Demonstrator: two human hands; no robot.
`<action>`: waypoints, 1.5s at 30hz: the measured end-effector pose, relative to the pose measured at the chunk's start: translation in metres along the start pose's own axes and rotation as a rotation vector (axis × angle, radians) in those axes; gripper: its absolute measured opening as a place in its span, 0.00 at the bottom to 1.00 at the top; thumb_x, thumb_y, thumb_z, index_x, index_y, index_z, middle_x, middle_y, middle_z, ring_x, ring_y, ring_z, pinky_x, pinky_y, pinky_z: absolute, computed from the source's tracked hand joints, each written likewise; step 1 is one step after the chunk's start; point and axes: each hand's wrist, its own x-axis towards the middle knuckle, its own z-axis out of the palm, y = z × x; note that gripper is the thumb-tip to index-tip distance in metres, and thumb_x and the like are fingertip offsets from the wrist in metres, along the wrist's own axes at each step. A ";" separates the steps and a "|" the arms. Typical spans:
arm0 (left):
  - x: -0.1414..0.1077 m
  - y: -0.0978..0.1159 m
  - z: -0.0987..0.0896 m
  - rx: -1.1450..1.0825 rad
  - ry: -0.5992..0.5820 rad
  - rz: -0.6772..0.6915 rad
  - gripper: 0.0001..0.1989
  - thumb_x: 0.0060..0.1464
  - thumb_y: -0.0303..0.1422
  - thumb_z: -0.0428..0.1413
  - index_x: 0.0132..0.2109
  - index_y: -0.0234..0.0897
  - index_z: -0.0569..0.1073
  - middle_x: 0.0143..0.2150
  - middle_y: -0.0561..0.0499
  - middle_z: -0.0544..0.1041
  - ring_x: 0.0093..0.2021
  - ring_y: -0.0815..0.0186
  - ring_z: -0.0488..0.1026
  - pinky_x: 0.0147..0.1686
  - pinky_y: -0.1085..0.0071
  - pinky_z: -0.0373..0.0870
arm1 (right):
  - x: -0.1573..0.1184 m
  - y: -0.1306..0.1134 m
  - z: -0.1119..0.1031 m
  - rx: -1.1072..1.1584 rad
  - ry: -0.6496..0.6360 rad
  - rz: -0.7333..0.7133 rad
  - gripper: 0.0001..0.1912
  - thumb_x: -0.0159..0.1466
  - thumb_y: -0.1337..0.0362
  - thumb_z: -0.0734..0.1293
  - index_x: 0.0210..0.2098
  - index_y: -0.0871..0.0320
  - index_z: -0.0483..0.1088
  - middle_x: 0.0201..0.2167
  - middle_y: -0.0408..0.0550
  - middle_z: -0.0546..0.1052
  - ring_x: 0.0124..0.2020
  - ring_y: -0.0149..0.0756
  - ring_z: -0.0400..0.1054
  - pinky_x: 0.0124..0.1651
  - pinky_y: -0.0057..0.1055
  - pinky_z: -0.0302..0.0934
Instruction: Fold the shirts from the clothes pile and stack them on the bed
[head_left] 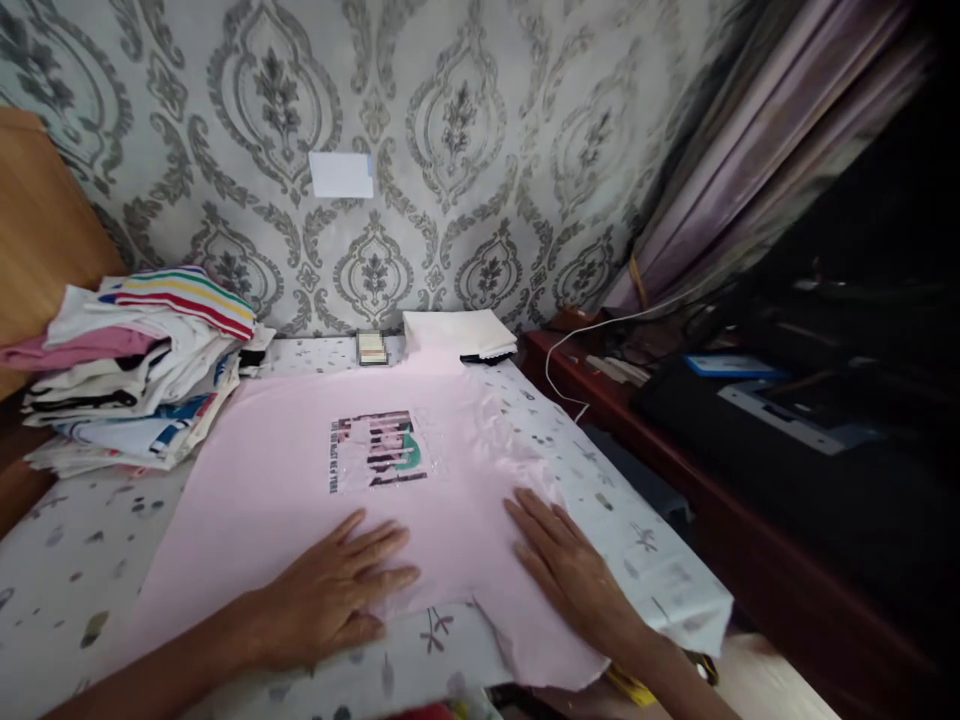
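Note:
A pink T-shirt (247,500) lies spread on the patterned tablecloth (622,520), with a dark and green print (394,450) on its chest. My left hand (337,580) rests on the near edge of the shirt, fingers spread and palm down. On the right, my right hand (566,565) presses flat on the shirt near a sleeve, fingers stretched out. That sleeve hangs over the near table edge. Wrinkles run along the shirt's right side by the collar. Neither hand grips anything.
A tall pile of folded clothes (150,380) stands at the left. Toward the wall lie a folded white cloth (457,332) and a small box (372,348). A dark red desk (720,500) with a white cable (551,365) adjoins on the right.

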 end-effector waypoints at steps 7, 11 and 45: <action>0.042 -0.044 0.003 0.049 0.086 -0.112 0.33 0.67 0.51 0.41 0.74 0.52 0.44 0.75 0.49 0.44 0.75 0.56 0.45 0.72 0.48 0.35 | 0.082 -0.016 0.003 0.048 -0.038 -0.008 0.28 0.73 0.55 0.52 0.70 0.56 0.57 0.70 0.55 0.59 0.71 0.46 0.50 0.70 0.52 0.51; 0.060 -0.087 -0.005 0.111 0.155 -0.259 0.32 0.68 0.52 0.38 0.73 0.47 0.49 0.75 0.46 0.47 0.75 0.57 0.45 0.71 0.48 0.37 | 0.168 -0.042 0.026 0.101 -0.156 -0.088 0.32 0.73 0.52 0.52 0.71 0.62 0.54 0.71 0.60 0.56 0.72 0.45 0.47 0.71 0.50 0.48; -0.011 -0.312 -0.066 0.404 0.502 -0.912 0.23 0.65 0.33 0.40 0.56 0.30 0.74 0.56 0.37 0.75 0.56 0.54 0.72 0.58 0.57 0.68 | 0.370 0.070 0.024 0.089 0.110 0.471 0.19 0.70 0.61 0.56 0.54 0.60 0.69 0.54 0.60 0.71 0.46 0.42 0.71 0.48 0.34 0.62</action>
